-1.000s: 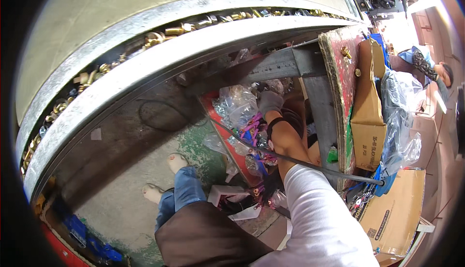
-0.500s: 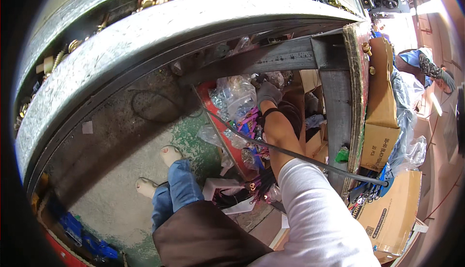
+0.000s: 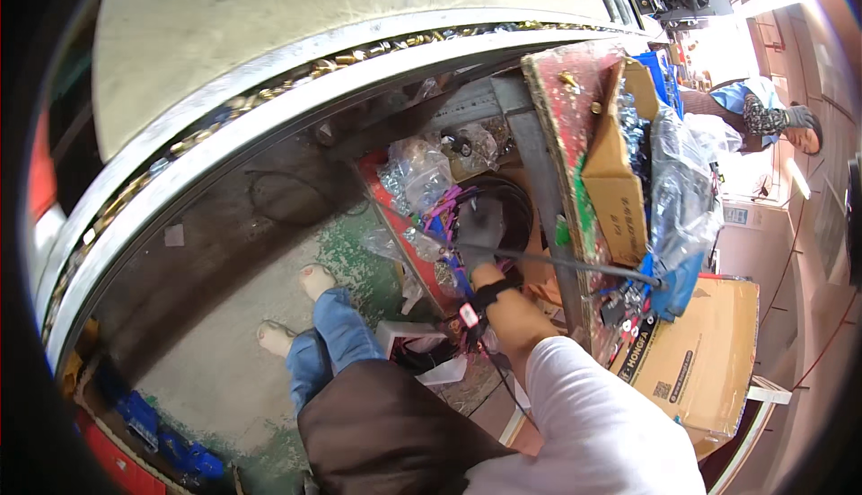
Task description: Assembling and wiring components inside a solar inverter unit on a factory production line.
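Right hand (image 3: 480,230), grey-gloved, reached under the tabletop (image 3: 269,55) w/ fingers curled round black looped cable (image 3: 516,194), right of crinkly clear bags (image 3: 417,172). Since 0.5 s ago hand moved right, off the bags.

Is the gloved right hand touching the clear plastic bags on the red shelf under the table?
Cannot tell. In the head view the right hand reaches in just beside the clear plastic bags, but clutter and shadow hide any contact or gap.
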Demonstrator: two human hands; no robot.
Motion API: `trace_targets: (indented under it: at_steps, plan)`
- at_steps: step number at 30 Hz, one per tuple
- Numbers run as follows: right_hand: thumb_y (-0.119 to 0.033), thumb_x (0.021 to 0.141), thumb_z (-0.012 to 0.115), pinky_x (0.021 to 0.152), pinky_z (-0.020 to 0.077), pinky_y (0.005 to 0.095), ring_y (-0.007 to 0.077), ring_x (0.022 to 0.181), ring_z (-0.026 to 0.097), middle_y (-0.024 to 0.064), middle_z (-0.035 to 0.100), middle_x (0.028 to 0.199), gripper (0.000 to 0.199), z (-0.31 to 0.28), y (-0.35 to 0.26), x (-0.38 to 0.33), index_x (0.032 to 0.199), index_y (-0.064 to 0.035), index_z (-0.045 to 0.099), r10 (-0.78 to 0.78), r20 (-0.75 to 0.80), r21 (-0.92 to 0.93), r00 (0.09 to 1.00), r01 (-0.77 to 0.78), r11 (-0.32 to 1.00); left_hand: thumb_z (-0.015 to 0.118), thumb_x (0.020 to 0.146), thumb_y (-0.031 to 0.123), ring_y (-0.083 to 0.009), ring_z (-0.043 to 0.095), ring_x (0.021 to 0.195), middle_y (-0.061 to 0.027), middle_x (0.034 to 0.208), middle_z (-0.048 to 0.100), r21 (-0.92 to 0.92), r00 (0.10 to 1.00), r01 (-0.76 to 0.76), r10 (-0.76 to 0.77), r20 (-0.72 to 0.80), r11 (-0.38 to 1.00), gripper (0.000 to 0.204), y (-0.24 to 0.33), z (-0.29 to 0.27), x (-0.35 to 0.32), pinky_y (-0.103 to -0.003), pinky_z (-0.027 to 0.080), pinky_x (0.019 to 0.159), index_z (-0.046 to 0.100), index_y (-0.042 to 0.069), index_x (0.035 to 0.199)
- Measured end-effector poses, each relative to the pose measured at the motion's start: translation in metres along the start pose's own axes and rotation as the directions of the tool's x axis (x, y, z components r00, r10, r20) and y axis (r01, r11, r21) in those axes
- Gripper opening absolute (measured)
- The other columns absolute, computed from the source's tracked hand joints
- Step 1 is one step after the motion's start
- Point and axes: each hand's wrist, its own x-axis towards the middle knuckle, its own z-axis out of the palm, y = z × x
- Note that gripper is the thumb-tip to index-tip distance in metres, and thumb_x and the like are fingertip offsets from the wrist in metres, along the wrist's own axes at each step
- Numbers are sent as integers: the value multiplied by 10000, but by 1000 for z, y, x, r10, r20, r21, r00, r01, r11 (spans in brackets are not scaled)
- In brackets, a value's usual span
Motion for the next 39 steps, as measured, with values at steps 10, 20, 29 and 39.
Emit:
trace_targets:
  at_steps: [10, 20, 29, 39]
  plan:
    - [-107, 760, 651, 654, 482, 294, 189, 750, 596, 71, 599, 801, 206, -94, -289, -199, 950, -69, 582, -298, 783, 385, 546, -49, 922, 585, 853, 90, -150, 593, 734, -111, 905, 609, -205, 854, -438, 477, 208, 875, 293, 68, -20, -76, -265, 499, 636, 541, -40, 1113]
    - [-219, 768, 601, 686, 485, 422, 320, 843, 586, 100, 585, 916, 319, -156, -529, -282, 1075, -153, 540, -743, 617, 742, -258, 506, 441, 656, 826, 87, -149, 596, 874, -134, 1018, 606, -547, 648, -694, 738, -189, 469, 347, 137, -109, -162, -240, 497, 747, 521, -34, 1123]
    - [-168, 792, 605, 727, 481, 385, 303, 835, 591, 104, 609, 1011, 373, -124, -636, -272, 1152, -107, 531, -943, 321, 833, -92, 500, 235, 501, 911, 103, -89, 572, 736, -60, 907, 585, -668, 624, -607, 779, -65, 430, 240, 260, -175, -181, -212, 493, 580, 525, 3, 1129]
    - [-99, 861, 588, 703, 510, 287, 176, 816, 610, 147, 597, 964, 359, -53, -802, -291, 1171, 12, 446, -794, 459, 886, 399, -139, 442, 528, 904, 171, -144, 590, 841, -84, 940, 595, -524, 391, -840, 826, -405, 141, 273, 423, -259, -186, -274, 515, 703, 548, -12, 1106]
